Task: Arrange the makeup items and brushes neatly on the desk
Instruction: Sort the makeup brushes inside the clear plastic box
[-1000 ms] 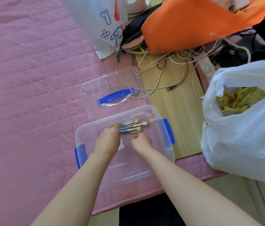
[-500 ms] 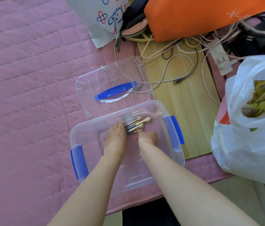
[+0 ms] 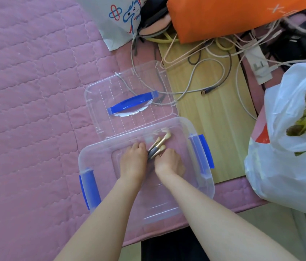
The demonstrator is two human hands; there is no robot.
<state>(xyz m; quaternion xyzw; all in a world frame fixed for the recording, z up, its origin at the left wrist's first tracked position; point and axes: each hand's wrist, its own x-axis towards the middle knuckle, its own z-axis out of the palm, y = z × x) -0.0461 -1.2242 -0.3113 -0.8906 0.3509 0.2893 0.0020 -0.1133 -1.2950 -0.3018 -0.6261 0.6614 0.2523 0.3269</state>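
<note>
A clear plastic storage box (image 3: 99, 157) with blue side latches stands on the pink quilt, and both my hands are inside it. A small bundle of makeup brushes (image 3: 158, 146) with dark handles and pale bristles lies between my hands, bristles pointing to the upper right. My left hand (image 3: 133, 161) has its fingers curled around the handles on the left. My right hand (image 3: 169, 162) curls against the bundle from the right. The lower ends of the handles are hidden by my hands.
The box's clear lid (image 3: 129, 102) with a blue handle lies just behind the box. A wooden board (image 3: 218, 129) with tangled cables (image 3: 201, 72) is at the right. A white plastic bag (image 3: 289, 157), an orange bag (image 3: 214, 16) and a printed bag (image 3: 122, 17) surround it.
Both hands have drawn closer together around the brushes, and the bundle has tilted from near level to pointing up and right. The camera has moved nearer the box.
</note>
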